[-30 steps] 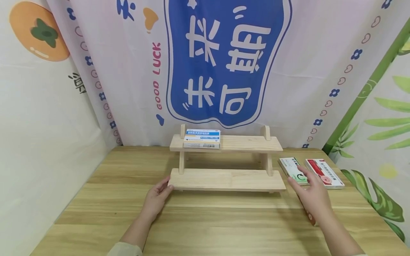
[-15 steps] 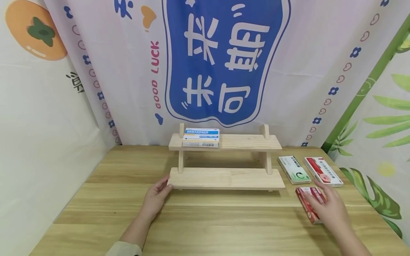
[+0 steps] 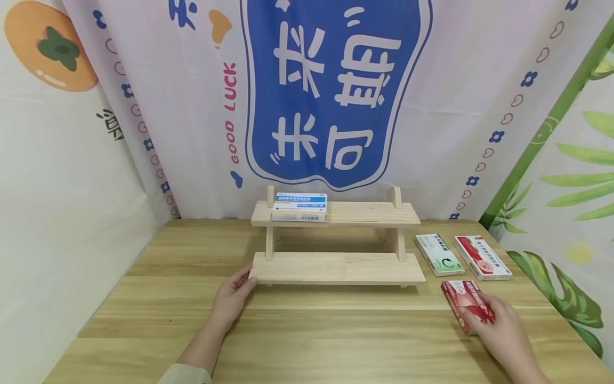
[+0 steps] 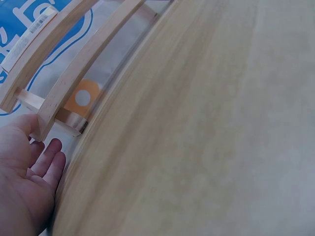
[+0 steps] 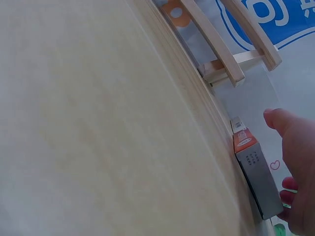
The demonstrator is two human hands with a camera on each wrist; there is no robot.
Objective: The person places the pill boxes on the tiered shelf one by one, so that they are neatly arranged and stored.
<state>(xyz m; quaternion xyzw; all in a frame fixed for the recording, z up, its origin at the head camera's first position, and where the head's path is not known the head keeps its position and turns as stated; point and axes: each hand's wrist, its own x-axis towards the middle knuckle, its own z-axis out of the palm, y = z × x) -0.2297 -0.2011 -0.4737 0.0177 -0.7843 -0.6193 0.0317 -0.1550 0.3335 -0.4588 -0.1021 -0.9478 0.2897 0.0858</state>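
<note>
A two-tier wooden display shelf (image 3: 336,268) stands on the table. My left hand (image 3: 231,300) holds the left end of its lower board, with the thumb near the front corner; in the left wrist view the other fingers hang loose below. A blue-and-white medicine box (image 3: 299,207) lies on the left of the upper board. Over a red medicine box (image 3: 467,298) on the right, my right hand (image 3: 503,325) spreads its thumb and fingers. In the right wrist view, the thumb stands apart above this box (image 5: 258,172) and the fingers are near its far side.
Behind the red box lie a green-and-white medicine box (image 3: 438,255) and a red-and-white one (image 3: 483,258), side by side on the wooden table (image 3: 336,341). A printed cloth (image 3: 201,133) hangs close behind the shelf.
My right hand has moved back and right from above the green-and-white box, then settled around the red box. My left hand has stayed at the shelf's end.
</note>
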